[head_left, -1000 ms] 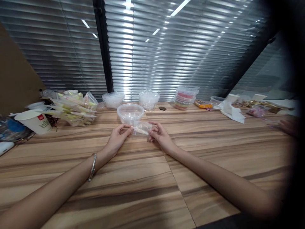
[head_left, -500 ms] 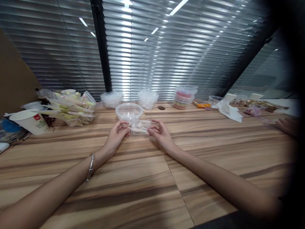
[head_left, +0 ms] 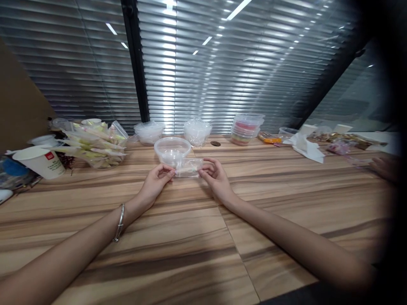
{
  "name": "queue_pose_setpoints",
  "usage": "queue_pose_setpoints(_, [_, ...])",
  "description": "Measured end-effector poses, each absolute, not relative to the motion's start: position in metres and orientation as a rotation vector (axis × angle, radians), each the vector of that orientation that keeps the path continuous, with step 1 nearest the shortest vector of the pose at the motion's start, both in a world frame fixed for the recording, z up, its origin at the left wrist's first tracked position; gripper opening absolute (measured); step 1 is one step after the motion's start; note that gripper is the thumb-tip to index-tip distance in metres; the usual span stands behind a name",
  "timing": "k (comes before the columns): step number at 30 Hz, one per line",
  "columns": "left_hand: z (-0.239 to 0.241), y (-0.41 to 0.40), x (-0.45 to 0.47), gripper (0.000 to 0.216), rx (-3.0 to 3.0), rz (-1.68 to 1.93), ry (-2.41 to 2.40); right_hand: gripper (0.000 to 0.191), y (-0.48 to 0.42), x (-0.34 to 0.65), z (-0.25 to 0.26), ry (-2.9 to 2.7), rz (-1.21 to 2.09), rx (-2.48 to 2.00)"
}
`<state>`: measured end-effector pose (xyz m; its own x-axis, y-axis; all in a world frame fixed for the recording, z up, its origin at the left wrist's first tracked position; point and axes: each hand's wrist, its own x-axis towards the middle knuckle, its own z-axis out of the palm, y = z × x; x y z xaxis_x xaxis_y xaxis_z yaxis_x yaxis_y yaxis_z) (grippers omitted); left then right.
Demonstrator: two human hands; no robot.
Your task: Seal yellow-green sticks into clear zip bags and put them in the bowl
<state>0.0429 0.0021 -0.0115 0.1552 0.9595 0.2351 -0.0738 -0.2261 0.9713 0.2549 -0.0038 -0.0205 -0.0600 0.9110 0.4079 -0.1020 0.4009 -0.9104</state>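
The left hand (head_left: 154, 183) and the right hand (head_left: 215, 180) pinch the two ends of a small clear plastic pouch (head_left: 188, 167) with something pale inside, each with fingertips closed together on the film; the pouch hangs stretched between them just above the striped wooden table (head_left: 190, 245), and just in front of a round clear plastic tub (head_left: 172, 150) that stands open behind it. A silver bangle (head_left: 119, 222) sits on the left wrist

The likeliest slip, as I judge it, is the thin film sliding out from one pinch, since each hand grips only an edge; the pouch would then swing or drop onto the table. A sideways tug that is too sharp could also tear the film and scatter what is inside. The light tub is so close behind that a forward nudge of the knuckles could push or tip it

Room is generous on the near side: bare wood from the hands to the near edge. To the far left lie a heap of filled clear pouches (head_left: 95, 144) and a white paper cup (head_left: 41, 162); along the far edge by the blinds stand stacks of clear lids (head_left: 149, 132) and a stack of tubs with pink contents (head_left: 247, 129). At far right another person's hand (head_left: 383, 167) rests near crumpled white paper (head_left: 305, 148)
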Motion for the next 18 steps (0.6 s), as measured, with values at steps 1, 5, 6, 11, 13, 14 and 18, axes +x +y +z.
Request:
queue_pose_setpoints(1, [-0.0117,0.0024,0.0424,0.022,1.395,1.292,0.925,0.042,-0.0044,0.2542,-0.0206,-1.385,1.008,-0.791])
queue_pose_setpoints(5, [-0.0115,0.0023,0.0417,0.020,1.371,1.309,0.913,0.045,-0.0067,0.2529,-0.0201,-1.439,1.048,-0.794])
queue_pose_setpoints(6, [-0.0112,0.0020,0.0418,0.021,1.372,1.300,0.909,0.043,-0.0069,0.2530,-0.0200,-1.449,1.047,-0.803])
queue_pose_setpoints(11, [-0.0079,-0.0001,0.0432,0.020,1.416,1.250,0.892,0.037,-0.0063,0.2544,-0.0193,-1.457,1.052,-0.819])
queue_pose_setpoints(13, [-0.0066,-0.0011,0.0436,0.020,1.443,1.227,0.888,0.036,-0.0059,0.2548,-0.0190,-1.459,1.051,-0.816])
queue_pose_setpoints(14, [-0.0063,-0.0014,0.0437,0.020,1.455,1.216,0.890,0.036,-0.0058,0.2549,-0.0189,-1.459,1.051,-0.815])
queue_pose_setpoints(18, [-0.0090,-0.0007,0.0432,0.022,1.503,1.166,0.910,0.036,-0.0054,0.2554,-0.0189,-1.448,1.055,-0.802])
